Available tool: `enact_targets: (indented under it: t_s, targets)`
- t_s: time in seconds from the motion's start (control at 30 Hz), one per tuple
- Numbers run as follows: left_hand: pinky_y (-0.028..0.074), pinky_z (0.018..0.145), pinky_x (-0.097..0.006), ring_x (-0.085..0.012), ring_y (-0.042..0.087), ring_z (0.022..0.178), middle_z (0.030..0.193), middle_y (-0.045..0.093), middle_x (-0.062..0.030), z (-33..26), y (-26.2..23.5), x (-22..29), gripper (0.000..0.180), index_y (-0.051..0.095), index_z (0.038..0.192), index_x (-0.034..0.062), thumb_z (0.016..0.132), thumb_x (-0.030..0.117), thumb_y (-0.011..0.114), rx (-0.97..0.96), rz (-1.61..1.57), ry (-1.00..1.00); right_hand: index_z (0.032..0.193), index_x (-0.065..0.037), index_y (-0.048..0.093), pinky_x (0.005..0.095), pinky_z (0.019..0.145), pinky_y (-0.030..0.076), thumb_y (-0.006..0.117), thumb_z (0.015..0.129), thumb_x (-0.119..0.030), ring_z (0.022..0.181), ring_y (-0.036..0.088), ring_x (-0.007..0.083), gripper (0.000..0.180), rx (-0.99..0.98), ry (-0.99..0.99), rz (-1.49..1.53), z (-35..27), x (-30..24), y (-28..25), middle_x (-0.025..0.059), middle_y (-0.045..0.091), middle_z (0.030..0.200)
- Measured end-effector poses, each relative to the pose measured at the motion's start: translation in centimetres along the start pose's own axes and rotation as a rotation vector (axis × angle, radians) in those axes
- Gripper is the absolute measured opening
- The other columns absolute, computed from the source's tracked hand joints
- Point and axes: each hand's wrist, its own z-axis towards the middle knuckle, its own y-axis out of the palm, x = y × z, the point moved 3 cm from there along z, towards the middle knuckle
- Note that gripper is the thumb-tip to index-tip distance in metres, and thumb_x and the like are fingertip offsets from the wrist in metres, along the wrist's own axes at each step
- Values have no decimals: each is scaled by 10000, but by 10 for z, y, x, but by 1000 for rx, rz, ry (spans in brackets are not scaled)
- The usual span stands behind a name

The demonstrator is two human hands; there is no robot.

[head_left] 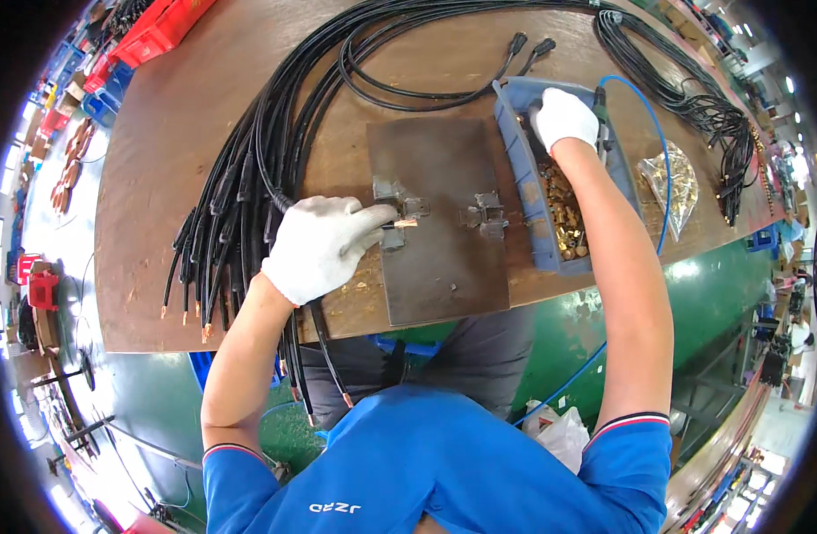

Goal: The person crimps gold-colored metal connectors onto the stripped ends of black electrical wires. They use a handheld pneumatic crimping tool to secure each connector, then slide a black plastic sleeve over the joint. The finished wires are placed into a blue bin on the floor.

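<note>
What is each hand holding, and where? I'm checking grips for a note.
The left hand pinches a black cable near its bare copper end. The right hand reaches into the blue tray; its grasp is hidden.

My hands (324, 245) (564, 116) wear white knit cloth gloves. Under my left hand lies a dull, matt metal plate (439, 258) on the worn brown wood table (177, 133). By my right, a grey-blue plastic tray (519, 169) holds shiny brass fittings (564, 218); the cables (248, 196) beside my left hand are black, smooth rubber.
</note>
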Motion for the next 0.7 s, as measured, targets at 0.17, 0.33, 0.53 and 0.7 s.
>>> enact_targets:
  t_s: [0.17,0.33,0.53,0.7]
  targets:
    - [507,658,-468,-343,636,693,730,577,-115,1,-3,4,376,764,1266,178,894,120,759,-10,-11,3,1145,-80,764,498,987,575,626,998,-371,1132,731,407,354,84,-19,166,-11,5,-21,221,772,1169]
    - [505,645,-461,-330,636,685,728,578,-107,1,-5,3,415,762,1294,193,889,107,747,-8,-6,24,1045,-3,725,382,807,615,729,996,-208,875,768,272,211,9,0,1497,-69,2,-51,139,792,1003]
    - [516,646,-455,-332,645,684,741,593,-109,1,-9,4,464,757,1310,195,872,46,711,-31,-13,22,1150,-18,690,342,685,610,715,985,-116,819,750,226,193,-324,21,2070,-153,-50,-47,130,771,1007]
    - [527,660,-456,-339,659,704,768,621,-115,-2,-12,0,517,745,1342,181,856,15,693,-2,-55,-14,1242,22,691,378,806,669,663,1038,-66,922,778,252,224,-593,233,2317,-182,-87,-4,151,775,1087]
